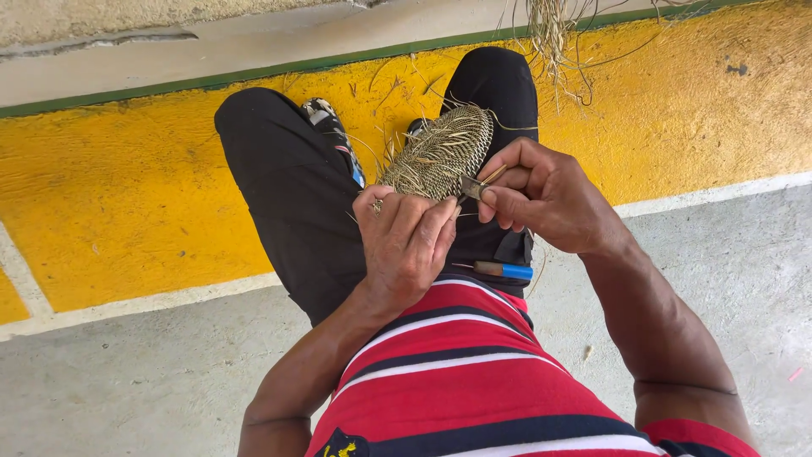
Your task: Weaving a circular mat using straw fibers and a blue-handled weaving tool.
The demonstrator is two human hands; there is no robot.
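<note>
Oval woven straw piece: left hand grip closed on its lower edge; right hand grip pinching small metal blade against it.

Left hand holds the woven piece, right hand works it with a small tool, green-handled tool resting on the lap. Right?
Not quite: the head view shows the tool on the lap has a blue handle, not green. The rest stands: left hand holds the woven piece, right hand works it with a small tool.

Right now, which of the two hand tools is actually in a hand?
The small metal blade, pinched in the right hand against the woven piece. The blue-handled tool lies unheld on the lap.
</note>
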